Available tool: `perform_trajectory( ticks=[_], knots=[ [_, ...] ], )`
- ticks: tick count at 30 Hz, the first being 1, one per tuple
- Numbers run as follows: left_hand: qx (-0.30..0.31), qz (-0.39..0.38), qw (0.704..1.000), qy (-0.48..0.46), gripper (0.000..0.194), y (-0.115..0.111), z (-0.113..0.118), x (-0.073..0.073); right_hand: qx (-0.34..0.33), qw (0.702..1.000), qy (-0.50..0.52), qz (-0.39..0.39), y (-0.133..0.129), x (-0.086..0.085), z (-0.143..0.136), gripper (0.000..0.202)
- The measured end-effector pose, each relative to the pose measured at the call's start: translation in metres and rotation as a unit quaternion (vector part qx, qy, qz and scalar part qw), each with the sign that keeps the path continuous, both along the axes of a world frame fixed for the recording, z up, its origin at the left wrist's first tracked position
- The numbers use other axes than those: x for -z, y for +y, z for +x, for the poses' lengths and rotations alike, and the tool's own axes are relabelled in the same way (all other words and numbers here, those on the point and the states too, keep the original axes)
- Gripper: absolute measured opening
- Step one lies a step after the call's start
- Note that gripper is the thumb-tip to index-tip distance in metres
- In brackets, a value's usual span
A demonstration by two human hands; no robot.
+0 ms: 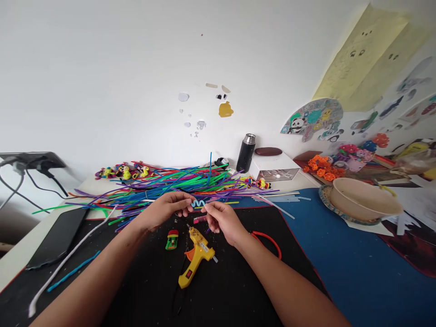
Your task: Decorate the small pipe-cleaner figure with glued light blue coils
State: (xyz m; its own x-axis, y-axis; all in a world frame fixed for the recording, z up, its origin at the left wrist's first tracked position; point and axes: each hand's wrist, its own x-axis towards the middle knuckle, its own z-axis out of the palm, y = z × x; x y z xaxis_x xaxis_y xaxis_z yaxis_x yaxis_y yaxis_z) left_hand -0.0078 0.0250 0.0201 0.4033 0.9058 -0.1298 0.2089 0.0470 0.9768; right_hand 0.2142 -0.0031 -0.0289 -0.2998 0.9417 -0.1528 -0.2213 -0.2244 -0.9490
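A short light-blue coiled pipe cleaner (198,204) is stretched between my two hands above the black mat (143,290). My left hand (171,208) pinches its left end, and my right hand (223,219) pinches the right end. Just below them lies a yellow glue gun (196,259), its nozzle toward my hands. To the left of the gun is a small green, red and yellow piece (172,240). A pink-red item (200,220) rests between and beneath my hands. Red-handled pliers or a similar tool (272,240) lie partly hidden by my right forearm.
Behind my hands spreads a pile of colored pipe cleaners (163,184). A black thermos (245,153) and white box (275,165) stand behind. A bowl (366,200) sits at right. At left lie a dark phone-like slab (59,238), a white strand (68,258) and a blue strand (73,271).
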Motion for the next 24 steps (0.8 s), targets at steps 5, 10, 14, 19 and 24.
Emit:
perform_trajectory(
  ticks=[5,10,14,19,24],
  knots=[
    [0.014,0.005,1.0,0.026,0.052,-0.002,0.006,0.0,-0.008,1.0,-0.003,0.007,0.0,0.001,0.0,0.049],
    [0.019,0.011,1.0,0.015,0.048,-0.005,0.016,0.005,-0.018,1.0,-0.019,0.013,-0.002,0.004,-0.003,0.048],
    [0.005,0.015,1.0,0.017,0.047,-0.005,0.019,0.01,-0.034,0.999,-0.036,0.013,-0.003,0.006,-0.005,0.049],
    [-0.022,0.028,0.999,0.031,0.047,-0.004,0.017,0.011,-0.02,0.999,-0.034,0.014,-0.002,0.004,-0.004,0.046],
    [-0.035,0.038,0.998,0.036,0.049,-0.003,0.016,0.013,-0.02,0.999,-0.038,0.018,-0.003,0.004,-0.005,0.044]
  ],
)
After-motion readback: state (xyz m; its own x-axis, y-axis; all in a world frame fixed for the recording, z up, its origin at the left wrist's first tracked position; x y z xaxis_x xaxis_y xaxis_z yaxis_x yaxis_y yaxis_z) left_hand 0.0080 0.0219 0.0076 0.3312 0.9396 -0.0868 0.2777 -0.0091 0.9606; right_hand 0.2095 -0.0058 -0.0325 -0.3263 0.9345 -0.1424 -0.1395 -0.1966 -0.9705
